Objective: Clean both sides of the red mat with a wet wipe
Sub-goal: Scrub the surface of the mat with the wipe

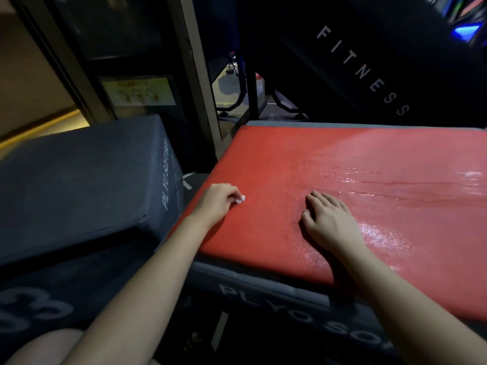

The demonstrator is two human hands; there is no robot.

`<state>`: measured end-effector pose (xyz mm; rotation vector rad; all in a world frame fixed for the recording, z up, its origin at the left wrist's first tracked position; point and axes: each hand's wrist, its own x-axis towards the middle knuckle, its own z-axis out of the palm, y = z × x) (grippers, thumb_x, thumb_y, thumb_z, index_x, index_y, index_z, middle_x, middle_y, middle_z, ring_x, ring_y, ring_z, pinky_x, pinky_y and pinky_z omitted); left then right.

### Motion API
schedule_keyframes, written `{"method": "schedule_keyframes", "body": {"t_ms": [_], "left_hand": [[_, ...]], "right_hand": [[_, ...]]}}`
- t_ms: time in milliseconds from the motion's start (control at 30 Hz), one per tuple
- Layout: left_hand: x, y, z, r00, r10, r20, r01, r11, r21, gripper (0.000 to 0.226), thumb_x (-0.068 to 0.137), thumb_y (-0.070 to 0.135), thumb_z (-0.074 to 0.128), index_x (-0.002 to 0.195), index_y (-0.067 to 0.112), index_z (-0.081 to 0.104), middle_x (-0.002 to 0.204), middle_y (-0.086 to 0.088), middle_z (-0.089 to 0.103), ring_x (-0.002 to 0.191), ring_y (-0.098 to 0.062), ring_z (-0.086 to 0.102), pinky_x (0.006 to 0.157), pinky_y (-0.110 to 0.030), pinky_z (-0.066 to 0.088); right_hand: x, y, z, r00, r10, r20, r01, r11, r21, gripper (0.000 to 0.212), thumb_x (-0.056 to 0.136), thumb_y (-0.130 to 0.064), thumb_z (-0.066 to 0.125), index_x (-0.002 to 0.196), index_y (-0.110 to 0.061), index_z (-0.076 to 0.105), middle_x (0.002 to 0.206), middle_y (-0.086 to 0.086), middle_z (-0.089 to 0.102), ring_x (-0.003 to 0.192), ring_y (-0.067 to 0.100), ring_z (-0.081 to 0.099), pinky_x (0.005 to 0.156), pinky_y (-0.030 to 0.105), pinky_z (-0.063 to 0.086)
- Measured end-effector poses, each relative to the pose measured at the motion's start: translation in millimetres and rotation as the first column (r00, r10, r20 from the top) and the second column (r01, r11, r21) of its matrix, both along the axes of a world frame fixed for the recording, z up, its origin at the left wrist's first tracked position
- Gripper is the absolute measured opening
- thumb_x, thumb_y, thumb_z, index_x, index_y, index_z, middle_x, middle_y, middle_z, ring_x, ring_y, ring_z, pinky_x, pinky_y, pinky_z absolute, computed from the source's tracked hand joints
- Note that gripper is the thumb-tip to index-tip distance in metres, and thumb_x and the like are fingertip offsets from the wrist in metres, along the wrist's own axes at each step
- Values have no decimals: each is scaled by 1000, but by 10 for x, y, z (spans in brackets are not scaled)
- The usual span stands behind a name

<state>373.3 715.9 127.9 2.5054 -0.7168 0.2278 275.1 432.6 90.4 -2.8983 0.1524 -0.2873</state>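
Note:
The red mat [329, 159] lies flat on top of a grey soft plyo box [290, 288]. Its right half shines wet, with streaks across it. My left hand [217, 202] sits near the mat's left edge with its fingers curled around a small white wet wipe [241, 198], of which only a bit shows past the fingertips. My right hand [329, 219] rests palm down on the mat near its front middle, fingers spread and straight.
A second grey plyo box [87, 175] lies tilted to the left of the mat. A dark panel marked FITNESS [363, 72] leans behind the mat. A metal post [203, 96] stands at the back between the two boxes.

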Motion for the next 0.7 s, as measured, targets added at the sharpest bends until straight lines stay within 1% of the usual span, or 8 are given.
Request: {"method": "schedule_keyframes", "body": {"t_ms": [100, 167, 200, 300, 367, 500, 600, 700], "left_hand": [[-279, 259, -59, 998, -64, 0, 64, 998, 10, 13, 87, 7, 76, 84, 19, 79, 93, 10, 76, 92, -4, 69, 88, -18, 49], [-264, 291, -25, 996, -92, 4, 92, 995, 46, 12, 87, 8, 75, 86, 19, 79, 93, 10, 75, 91, -3, 68, 86, -15, 47], [-207, 257, 2, 994, -106, 14, 104, 992, 67, 9, 87, 10, 75, 87, 18, 79, 92, 8, 75, 90, -6, 67, 84, -15, 46], [-56, 46, 33, 997, -70, 17, 67, 990, 124, 3, 88, 17, 76, 89, 16, 78, 92, 0, 74, 91, -19, 68, 81, -27, 45], [-28, -45, 3, 999, -34, 25, 32, 996, 85, 4, 86, 14, 77, 89, 15, 79, 93, -2, 75, 92, -22, 68, 81, -27, 44], [-263, 108, -11, 999, -36, 0, 36, 998, -49, 9, 84, 7, 78, 85, 16, 80, 90, 6, 77, 89, -7, 69, 86, -17, 48], [-582, 395, -49, 993, -121, 2, 121, 992, -19, 13, 85, 6, 77, 87, 18, 79, 95, 10, 77, 93, -4, 69, 91, -24, 51], [-910, 669, -79, 987, -160, 11, 159, 987, 23, 13, 87, 10, 77, 92, 21, 80, 98, 13, 76, 95, -5, 69, 90, -23, 51]], "right_hand": [[3, 10, -5, 1000, -3, -6, 3, 1000, 1, 60, 93, -46, 30, 145, -22, 46, 157, 0, 39, 145, 21, 31, 120, 42, 24], [-7, 19, 6, 1000, -5, -9, 5, 1000, -2, 61, 92, -47, 28, 145, -21, 46, 157, 0, 40, 145, 21, 32, 120, 42, 24], [-11, 20, 12, 1000, -6, -8, 6, 1000, -1, 61, 92, -47, 28, 145, -21, 46, 157, 1, 40, 145, 21, 32, 120, 42, 24], [-25, 13, 18, 1000, -14, -8, 14, 1000, 20, 55, 96, -44, 34, 146, -22, 46, 157, 0, 39, 146, 21, 30, 121, 41, 22], [-37, 18, 15, 1000, -19, -3, 19, 999, 28, 53, 97, -42, 36, 145, -22, 47, 157, -1, 39, 146, 20, 30, 121, 40, 22], [-49, 6, 8, 1000, -15, 21, 14, 999, 46, 51, 98, -40, 36, 144, -21, 50, 156, -1, 41, 145, 19, 32, 120, 39, 23], [-65, 9, 11, 999, -14, 32, 13, 999, 48, 51, 98, -39, 36, 144, -21, 50, 156, -1, 41, 145, 20, 32, 120, 40, 23], [-57, 26, 22, 999, -8, 34, 7, 999, 35, 51, 98, -39, 35, 142, -20, 51, 155, 0, 42, 144, 21, 33, 119, 40, 24]]}}
